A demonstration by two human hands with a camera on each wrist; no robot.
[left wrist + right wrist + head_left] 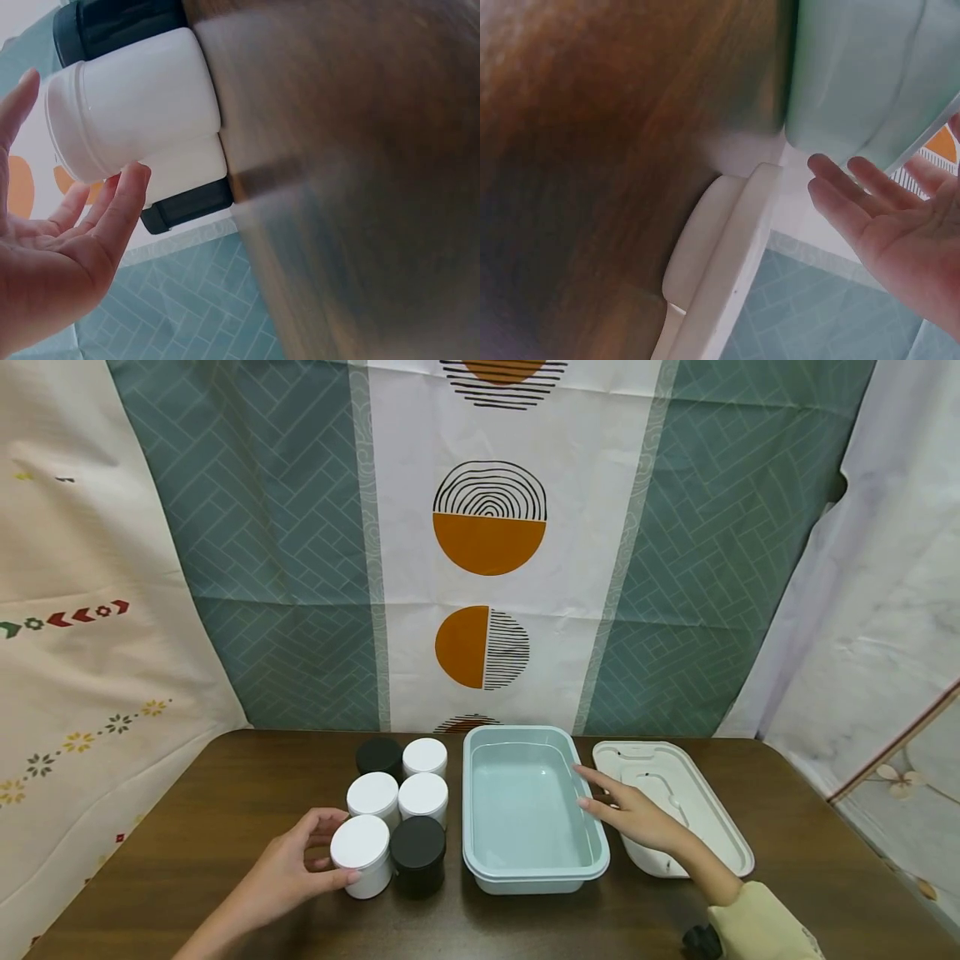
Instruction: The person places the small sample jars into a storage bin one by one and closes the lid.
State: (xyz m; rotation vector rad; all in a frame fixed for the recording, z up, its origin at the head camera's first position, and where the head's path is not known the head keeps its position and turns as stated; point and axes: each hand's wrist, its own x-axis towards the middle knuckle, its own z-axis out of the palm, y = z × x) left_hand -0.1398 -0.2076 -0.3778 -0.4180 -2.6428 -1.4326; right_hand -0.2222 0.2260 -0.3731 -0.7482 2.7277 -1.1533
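Note:
A white lidded jar (pixel 361 856) stands at the front left of a cluster of jars. My left hand (pixel 296 858) is spread beside it, thumb near its front and fingers at its left side. In the left wrist view, the fingertips (pixel 137 174) are right at the jar's lid edge, while the thumb stands off from it. Next to that jar is a black jar (pixel 417 857), with white jars (pixel 373 797) behind. My right hand (pixel 637 814) has relaxed fingers at the right rim of a pale blue-green plastic bin (pixel 525 862), holding nothing.
A white lid-like tray (pixel 712 827) lies to the right of the bin, partly under my right forearm. Another black jar (pixel 379 756) and a white jar (pixel 425 757) form the back row. Patterned cloth (pixel 300 527) hangs behind the brown wooden table (pixel 247 785).

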